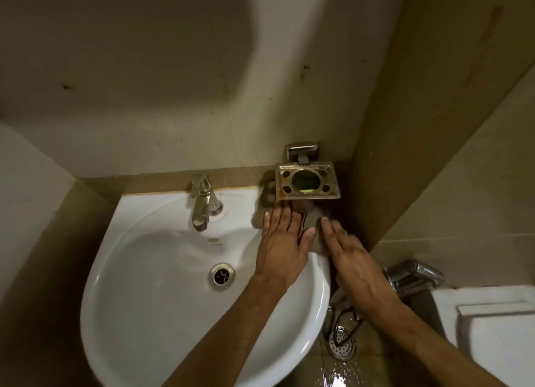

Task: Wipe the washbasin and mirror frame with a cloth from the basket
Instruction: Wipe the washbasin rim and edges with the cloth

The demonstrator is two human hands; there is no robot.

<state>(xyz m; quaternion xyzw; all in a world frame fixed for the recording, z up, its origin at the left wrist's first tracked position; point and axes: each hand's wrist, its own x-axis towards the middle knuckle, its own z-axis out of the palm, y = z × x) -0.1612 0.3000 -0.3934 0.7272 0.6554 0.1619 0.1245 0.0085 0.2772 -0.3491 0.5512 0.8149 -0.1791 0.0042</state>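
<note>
The person stands over a white washbasin (162, 294) and both hands work at its back right corner, just below a rusty metal toothbrush holder (307, 181) fixed on the wall. A grey-brown cloth (311, 221) lies on the rim there. It is blurred, so its folds and its exact edge are hard to tell.

The left hand (282, 242) lies flat on the cloth with fingers straight and slightly spread, and it presses down; it does not grip. The right hand (351, 256) is just beside it, also with fingers straight and close together. Its fingertips reach the right edge of the cloth, near the corner of the wall. I cannot tell if the right hand truly presses the cloth or only touches it.

In my judgement the task is in its first half. The cloth is already taken, since it is in use, and no basket is in view. The step in hand is the wiping of the basin rim at the corner. The bowl around the drain (222, 276) looks white and shiny, and the tap (202, 202) stands upright at the back, but whether they are wiped already the picture does not show. Some yellowish stain remains along the back edge behind the tap.

The mirror frame is not in view at all, so this part probably is left to do.
</note>
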